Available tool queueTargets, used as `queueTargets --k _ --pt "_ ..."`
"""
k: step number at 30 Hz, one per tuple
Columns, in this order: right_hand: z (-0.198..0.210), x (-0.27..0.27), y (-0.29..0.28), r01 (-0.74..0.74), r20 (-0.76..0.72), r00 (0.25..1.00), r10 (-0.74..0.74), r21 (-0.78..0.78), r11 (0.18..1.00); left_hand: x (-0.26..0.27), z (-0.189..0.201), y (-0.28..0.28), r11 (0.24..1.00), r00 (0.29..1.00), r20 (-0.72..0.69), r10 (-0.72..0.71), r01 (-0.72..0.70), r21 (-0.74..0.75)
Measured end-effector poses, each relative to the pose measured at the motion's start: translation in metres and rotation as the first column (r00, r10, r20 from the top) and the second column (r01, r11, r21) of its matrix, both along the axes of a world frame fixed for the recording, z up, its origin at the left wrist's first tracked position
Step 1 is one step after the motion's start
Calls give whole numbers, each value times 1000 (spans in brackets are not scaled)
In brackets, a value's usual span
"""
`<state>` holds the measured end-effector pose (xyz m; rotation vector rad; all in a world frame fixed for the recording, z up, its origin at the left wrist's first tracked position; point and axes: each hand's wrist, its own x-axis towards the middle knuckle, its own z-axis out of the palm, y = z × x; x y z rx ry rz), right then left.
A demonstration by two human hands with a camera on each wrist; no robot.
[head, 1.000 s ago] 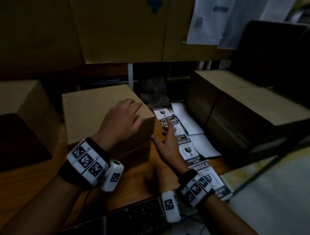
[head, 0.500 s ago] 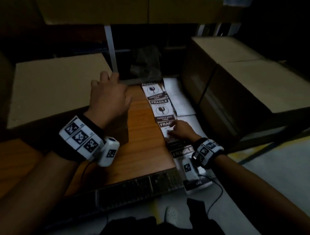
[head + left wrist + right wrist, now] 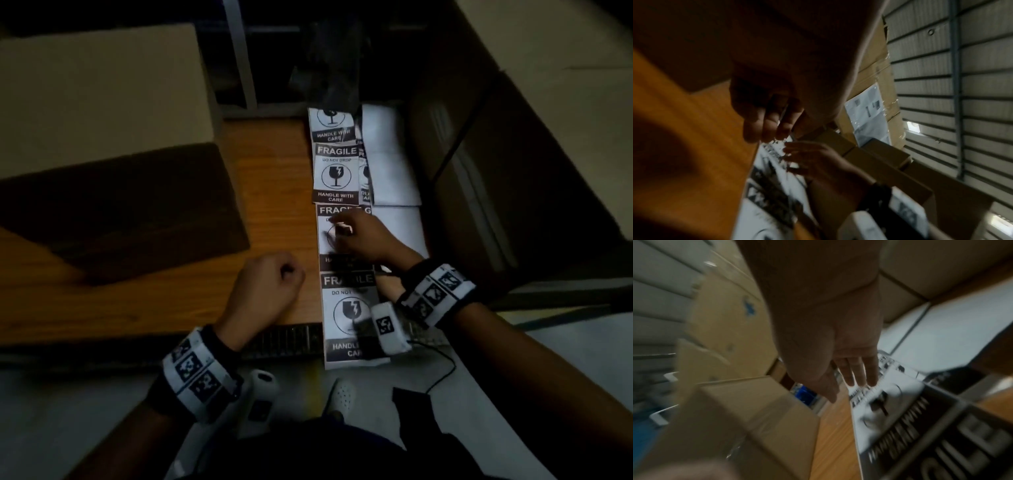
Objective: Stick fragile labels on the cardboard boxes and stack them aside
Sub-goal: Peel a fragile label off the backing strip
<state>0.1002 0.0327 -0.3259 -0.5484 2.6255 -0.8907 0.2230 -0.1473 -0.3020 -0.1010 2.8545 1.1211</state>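
A strip of black-and-white FRAGILE labels (image 3: 335,174) runs along the wooden table (image 3: 267,192) toward its front edge. My right hand (image 3: 342,233) lies on the third label of the strip, and the right wrist view shows its fingers (image 3: 861,374) straight and touching the label (image 3: 890,402). My left hand (image 3: 291,274) hovers over the table just left of the strip, fingers (image 3: 772,128) loosely curled and holding nothing. A plain cardboard box (image 3: 96,92) stands at the table's left, apart from both hands, with no label on its visible top.
Large cardboard boxes (image 3: 548,113) crowd the right side next to the strip. White backing sheets (image 3: 390,171) lie between the strip and those boxes. The table's front edge (image 3: 287,342) is near my wrists, with grey floor and a shoe (image 3: 342,394) below.
My left hand left the box top and came down toward the strip, curling loosely. The right hand moved onto the third label. The view tilted down.
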Motion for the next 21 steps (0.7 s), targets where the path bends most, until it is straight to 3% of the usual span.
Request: queueTargets --k 3,6,10,14,17,21 --pt "12 36 15 -49 -75 996 51 28 998 27 -38 -1 996 979 206 2 -21 89" --pt "0 71 24 -114 -71 989 130 193 975 49 -63 -1 965 894 446 -48 -74 252" --pt "-26 99 27 -113 -59 989 134 279 954 66 -83 9 917 796 591 -130 -130 376" --pt "-40 105 22 -37 -89 994 55 192 981 75 -89 16 817 747 617 -248 -181 547" --pt "-45 105 17 0 -93 996 14 145 989 82 -84 16 743 794 535 -288 -166 648" --pt "-47 101 7 34 -73 997 -23 145 989 78 -78 9 688 843 489 -226 -218 692"
